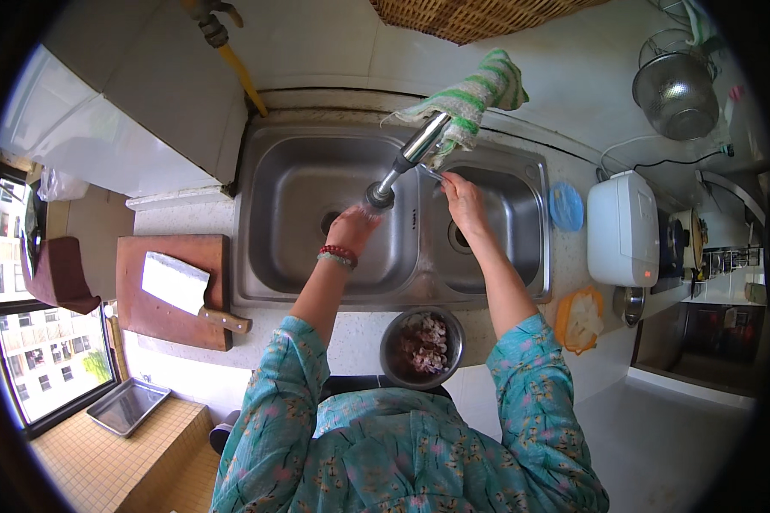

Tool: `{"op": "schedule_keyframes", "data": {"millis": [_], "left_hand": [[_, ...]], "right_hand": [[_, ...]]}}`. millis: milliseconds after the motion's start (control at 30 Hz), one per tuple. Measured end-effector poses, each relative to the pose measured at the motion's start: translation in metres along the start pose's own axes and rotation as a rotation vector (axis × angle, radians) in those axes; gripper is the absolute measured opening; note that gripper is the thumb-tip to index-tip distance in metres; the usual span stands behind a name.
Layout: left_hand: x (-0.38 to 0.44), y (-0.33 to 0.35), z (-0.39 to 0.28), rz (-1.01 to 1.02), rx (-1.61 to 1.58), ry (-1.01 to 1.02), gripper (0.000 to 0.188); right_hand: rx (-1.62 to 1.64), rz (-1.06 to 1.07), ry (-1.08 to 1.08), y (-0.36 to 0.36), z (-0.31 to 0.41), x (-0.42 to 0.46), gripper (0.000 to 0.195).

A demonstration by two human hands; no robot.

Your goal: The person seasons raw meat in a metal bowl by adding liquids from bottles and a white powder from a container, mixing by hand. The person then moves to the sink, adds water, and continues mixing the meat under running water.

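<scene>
My left hand (354, 229) is under the spray head of a chrome faucet (417, 144), over the large basin of a stainless steel double sink (282, 167); water runs onto it. Whether it holds anything is hidden. My right hand (463, 200) grips the faucet's lever handle (431, 173) above the divider and small basin. A green-and-white striped cloth (481, 93) drapes over the faucet. Just in front of my body, a metal bowl (388, 349) with chopped meat stands at the counter's front edge.
Left of the sink, a cleaver (176, 282) lies on a wooden cutting board (131, 308). On the right are a blue plastic item (566, 206), a white countertop appliance (622, 227) and an orange basket (561, 320) with pale contents. A metal strainer (674, 96) hangs at upper right.
</scene>
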State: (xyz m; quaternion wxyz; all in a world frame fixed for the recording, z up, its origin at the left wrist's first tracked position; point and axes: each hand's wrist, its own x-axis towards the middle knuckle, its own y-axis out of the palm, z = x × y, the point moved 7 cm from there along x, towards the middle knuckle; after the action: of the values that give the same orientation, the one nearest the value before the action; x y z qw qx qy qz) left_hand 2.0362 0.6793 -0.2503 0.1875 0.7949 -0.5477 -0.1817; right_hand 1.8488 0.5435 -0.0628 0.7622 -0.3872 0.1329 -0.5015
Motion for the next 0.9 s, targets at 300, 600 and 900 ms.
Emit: {"op": "schedule_keyframes", "data": {"millis": [300, 600, 900], "left_hand": [[-0.043, 0.035, -0.043, -0.218, -0.611, -0.423, 0.020], [-0.130, 0.123, -0.110, 0.155, -0.349, -0.514, 0.023], [-0.243, 0.184, -0.067, 0.328, -0.003, -0.668, 0.029]], "right_hand": [[0.113, 0.133, 0.098, -0.014, -0.011, 0.014, 0.021], [0.448, 0.018, 0.260, -0.067, -0.021, -0.046, 0.042], [0.531, 0.149, 0.448, -0.094, -0.074, -0.193, 0.037]]}}
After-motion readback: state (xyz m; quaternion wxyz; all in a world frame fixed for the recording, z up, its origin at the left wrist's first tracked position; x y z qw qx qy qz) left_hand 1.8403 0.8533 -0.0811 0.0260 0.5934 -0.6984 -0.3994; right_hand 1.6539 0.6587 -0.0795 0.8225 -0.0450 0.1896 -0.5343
